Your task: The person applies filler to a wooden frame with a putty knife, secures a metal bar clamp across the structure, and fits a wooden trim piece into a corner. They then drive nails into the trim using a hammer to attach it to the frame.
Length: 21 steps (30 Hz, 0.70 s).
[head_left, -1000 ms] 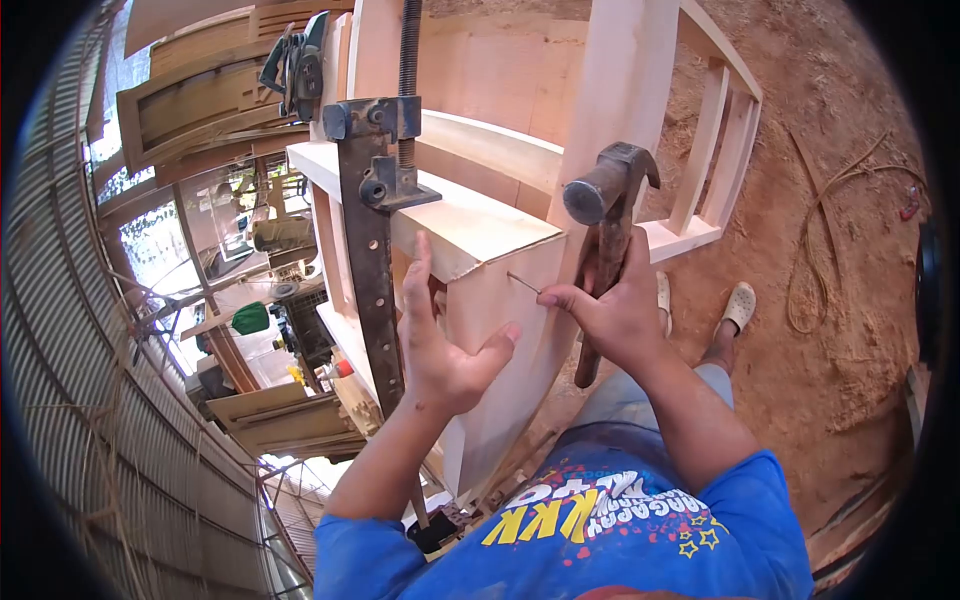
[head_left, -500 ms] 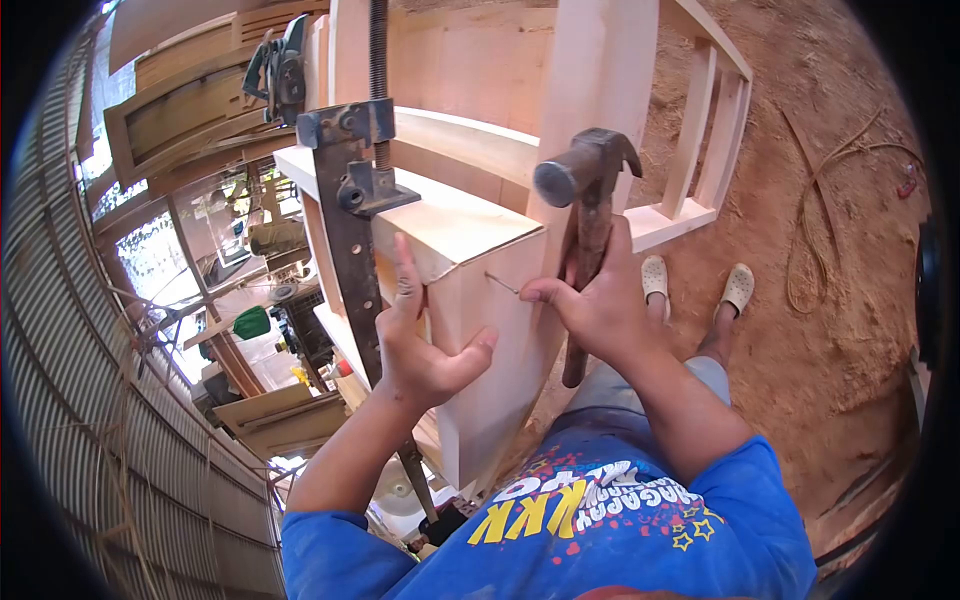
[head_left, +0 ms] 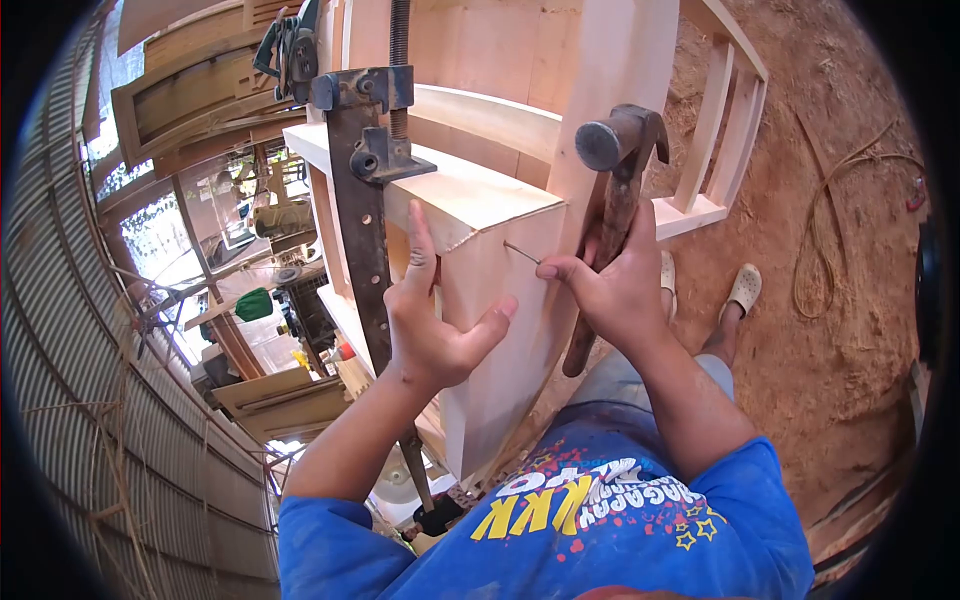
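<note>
A thin nail sticks out at a slant from the end face of a pale wooden piece, near its top corner. My right hand is wrapped round the handle of a claw hammer, and its thumb tip touches the nail's outer end. The hammer head points up. My left hand rests at the left edge of the wood, index finger stretched up and thumb spread apart, with nothing visible in it. Just left of it, a dark metal bar clamp grips the wooden frame.
A ladder-like wooden frame lies at the upper right. Two shoes stand on the brown ground, with a cord beyond. Panels and a green object are at the left, beside corrugated sheeting.
The wood, clamp and both hands appear slightly further right and higher in the view. The hammer stays in my right hand, and the thumb remains at the nail.
</note>
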Tool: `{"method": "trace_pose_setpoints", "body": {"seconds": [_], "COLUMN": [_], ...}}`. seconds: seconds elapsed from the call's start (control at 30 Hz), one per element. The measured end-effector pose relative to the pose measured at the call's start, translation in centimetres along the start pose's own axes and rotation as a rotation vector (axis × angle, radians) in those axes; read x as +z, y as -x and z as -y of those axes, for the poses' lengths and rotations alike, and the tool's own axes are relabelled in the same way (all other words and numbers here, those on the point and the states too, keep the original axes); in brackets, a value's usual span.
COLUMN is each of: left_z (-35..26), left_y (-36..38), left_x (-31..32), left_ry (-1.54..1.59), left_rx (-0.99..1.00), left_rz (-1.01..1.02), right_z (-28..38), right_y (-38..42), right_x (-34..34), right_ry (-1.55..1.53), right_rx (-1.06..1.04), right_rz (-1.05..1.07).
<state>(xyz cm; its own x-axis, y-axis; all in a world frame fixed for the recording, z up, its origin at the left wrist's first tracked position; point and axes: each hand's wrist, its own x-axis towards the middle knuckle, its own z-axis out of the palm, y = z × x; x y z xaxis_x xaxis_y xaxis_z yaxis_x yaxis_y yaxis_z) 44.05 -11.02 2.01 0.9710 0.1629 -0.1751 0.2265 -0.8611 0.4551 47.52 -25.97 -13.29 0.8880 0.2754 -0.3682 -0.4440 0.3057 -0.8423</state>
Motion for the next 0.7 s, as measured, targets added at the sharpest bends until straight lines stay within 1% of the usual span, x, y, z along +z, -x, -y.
{"method": "trace_pose_setpoints", "body": {"seconds": [0.2, 0.3, 0.37, 0.47, 0.7], "left_z": [-0.3, -0.7, -0.9, -1.2, -1.3], "left_y": [0.1, 0.3, 0.3, 0.6, 0.4], "left_x": [0.5, 1.0, 1.2, 1.0, 0.8], "left_ry": [0.048, 0.119, 0.132, 0.156, 0.156], "left_rx": [0.004, -0.032, -0.036, -0.063, -0.087], "left_rz": [-0.05, -0.086, -0.082, -0.087, -0.071], "right_z": [0.0, 0.0, -0.5, -0.3, -0.5], "right_y": [0.2, 0.2, 0.2, 0.4, 0.3], "right_x": [-0.2, -0.3, -0.3, -0.1, 0.2], "right_ry": [-0.005, -0.009, -0.031, -0.057, 0.018], "right_rx": [-0.056, -0.079, -0.103, -0.058, -0.103], "right_rz": [-0.013, -0.005, -0.008, -0.005, -0.055]}}
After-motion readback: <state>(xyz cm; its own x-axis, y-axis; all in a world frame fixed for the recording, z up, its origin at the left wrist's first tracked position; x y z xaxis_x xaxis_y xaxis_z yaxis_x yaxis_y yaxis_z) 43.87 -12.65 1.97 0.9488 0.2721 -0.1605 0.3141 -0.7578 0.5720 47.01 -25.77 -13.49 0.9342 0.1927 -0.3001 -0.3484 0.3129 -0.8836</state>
